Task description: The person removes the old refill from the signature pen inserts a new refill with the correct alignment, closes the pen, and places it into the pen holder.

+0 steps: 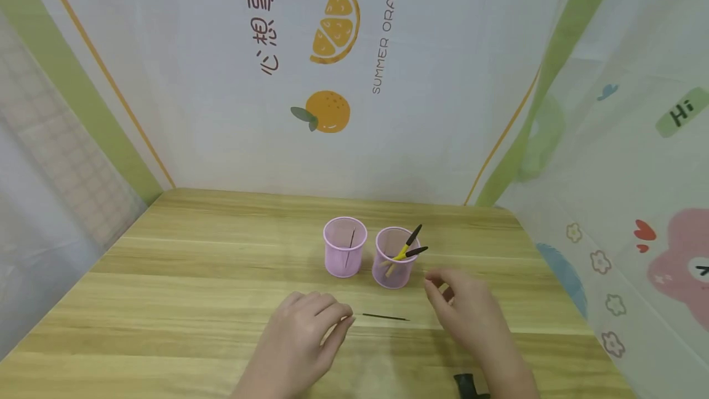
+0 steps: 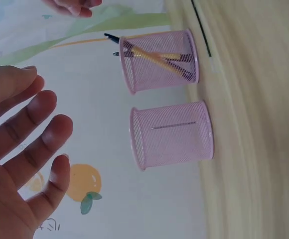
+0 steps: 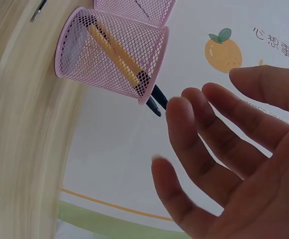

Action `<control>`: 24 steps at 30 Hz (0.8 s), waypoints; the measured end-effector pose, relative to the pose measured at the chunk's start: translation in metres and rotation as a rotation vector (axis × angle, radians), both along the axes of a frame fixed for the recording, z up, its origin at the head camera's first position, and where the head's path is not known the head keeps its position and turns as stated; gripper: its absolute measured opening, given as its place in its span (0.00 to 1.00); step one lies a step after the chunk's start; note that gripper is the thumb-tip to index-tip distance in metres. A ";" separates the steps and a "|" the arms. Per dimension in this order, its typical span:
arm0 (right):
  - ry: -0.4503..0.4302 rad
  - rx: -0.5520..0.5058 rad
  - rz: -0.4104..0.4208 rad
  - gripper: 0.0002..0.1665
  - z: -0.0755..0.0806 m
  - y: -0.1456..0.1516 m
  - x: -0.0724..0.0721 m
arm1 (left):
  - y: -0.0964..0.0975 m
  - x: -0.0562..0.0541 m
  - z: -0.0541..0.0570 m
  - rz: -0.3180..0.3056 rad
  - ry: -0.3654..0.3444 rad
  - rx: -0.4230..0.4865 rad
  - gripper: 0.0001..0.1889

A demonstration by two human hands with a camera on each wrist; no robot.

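Observation:
A thin dark pen refill (image 1: 384, 317) lies on the table between the two hands. My left hand (image 1: 310, 334) is just left of its end, the thumb and fingers loosely bent and nothing held in them. To the right, my right hand (image 1: 471, 310) hovers with relaxed, empty fingers (image 3: 182, 122) beside the right pink mesh cup (image 1: 407, 273). Two yellow pens with black ends (image 1: 412, 236) lean inside that cup. The left pink mesh cup (image 1: 335, 260) holds another thin dark stick (image 2: 174, 125), resembling the refill on the table.
Both cups stand upright, side by side, on the wooden table (image 1: 221, 251). A black object (image 1: 465, 385) sits at the front edge by the right forearm. Behind the table hangs a white printed curtain (image 1: 221, 140), and another printed sheet (image 1: 609, 159) hangs along the right side.

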State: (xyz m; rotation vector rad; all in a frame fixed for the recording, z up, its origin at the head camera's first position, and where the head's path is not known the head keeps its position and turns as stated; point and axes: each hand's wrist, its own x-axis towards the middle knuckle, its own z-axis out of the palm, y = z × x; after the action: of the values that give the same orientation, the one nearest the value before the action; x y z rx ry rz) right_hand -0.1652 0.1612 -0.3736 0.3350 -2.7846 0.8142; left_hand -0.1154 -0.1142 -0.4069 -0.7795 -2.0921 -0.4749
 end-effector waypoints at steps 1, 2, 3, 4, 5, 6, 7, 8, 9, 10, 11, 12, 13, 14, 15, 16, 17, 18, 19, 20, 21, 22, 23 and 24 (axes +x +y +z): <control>0.002 -0.004 0.002 0.06 -0.001 0.000 0.001 | 0.000 0.000 0.001 0.010 -0.006 -0.001 0.07; 0.004 -0.010 0.005 0.06 -0.001 0.000 0.001 | 0.000 0.000 0.003 0.020 -0.016 -0.004 0.07; 0.004 -0.013 0.006 0.06 -0.001 0.000 0.002 | -0.001 0.000 0.004 0.030 -0.028 -0.007 0.07; 0.001 -0.016 0.006 0.06 -0.002 0.000 0.003 | -0.001 -0.001 0.004 0.039 -0.038 -0.010 0.06; -0.005 -0.018 0.004 0.06 -0.002 0.000 0.004 | -0.001 -0.001 0.005 0.047 -0.046 -0.014 0.06; -0.010 -0.020 0.003 0.06 -0.002 0.000 0.005 | -0.001 -0.001 0.005 0.055 -0.052 -0.017 0.06; -0.019 -0.020 0.001 0.06 -0.002 0.000 0.006 | -0.001 -0.002 0.004 0.060 -0.057 -0.020 0.06; -0.023 -0.020 0.000 0.06 -0.003 0.000 0.007 | -0.002 -0.002 0.004 0.064 -0.060 -0.024 0.06; -0.029 -0.019 -0.002 0.06 -0.003 0.000 0.008 | -0.002 -0.002 0.003 0.068 -0.064 -0.026 0.06; -0.036 -0.018 -0.004 0.06 -0.004 -0.001 0.008 | -0.002 -0.002 0.003 0.072 -0.066 -0.030 0.06; -0.039 -0.016 -0.005 0.06 -0.005 -0.001 0.009 | -0.002 -0.003 0.002 0.077 -0.069 -0.034 0.06; -0.042 -0.013 -0.006 0.05 -0.006 -0.001 0.010 | -0.002 -0.003 0.001 0.082 -0.073 -0.038 0.06; -0.042 -0.010 -0.007 0.05 -0.007 -0.002 0.011 | -0.002 -0.003 0.000 0.090 -0.077 -0.042 0.06; -0.038 -0.008 -0.006 0.05 -0.008 -0.002 0.011 | -0.002 -0.003 -0.001 0.097 -0.083 -0.047 0.06; -0.033 -0.004 -0.006 0.04 -0.009 -0.002 0.012 | -0.002 -0.003 -0.001 0.105 -0.090 -0.052 0.06; -0.025 -0.001 -0.006 0.04 -0.011 -0.002 0.012 | -0.003 -0.003 -0.002 0.112 -0.097 -0.056 0.06; -0.017 0.003 -0.005 0.04 -0.012 -0.002 0.013 | -0.003 -0.003 -0.003 0.119 -0.104 -0.060 0.06; -0.007 0.006 -0.004 0.04 -0.013 -0.002 0.013 | -0.003 -0.003 -0.004 0.127 -0.113 -0.063 0.06; 0.001 0.009 -0.002 0.04 -0.014 -0.002 0.013 | -0.004 -0.003 -0.004 0.134 -0.121 -0.067 0.06; 0.009 0.012 -0.002 0.04 -0.015 -0.002 0.014 | -0.004 -0.003 -0.005 0.139 -0.127 -0.070 0.06; 0.015 0.015 -0.002 0.04 -0.016 -0.002 0.014 | -0.004 -0.003 -0.006 0.143 -0.134 -0.073 0.06; 0.020 0.016 -0.001 0.04 -0.017 -0.003 0.014 | -0.005 -0.003 -0.007 0.147 -0.141 -0.076 0.06; 0.024 0.018 0.000 0.04 -0.017 -0.003 0.014 | -0.005 -0.002 -0.008 0.149 -0.145 -0.078 0.06; 0.026 0.018 0.001 0.04 -0.018 -0.003 0.014 | -0.005 -0.002 -0.009 0.149 -0.149 -0.079 0.06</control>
State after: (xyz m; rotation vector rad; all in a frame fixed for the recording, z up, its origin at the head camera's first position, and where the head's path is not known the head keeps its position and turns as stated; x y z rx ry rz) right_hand -0.1515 0.1582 -0.3913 0.3473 -2.7692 0.7793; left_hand -0.1175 -0.1196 -0.4163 -0.6434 -2.3006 -0.3805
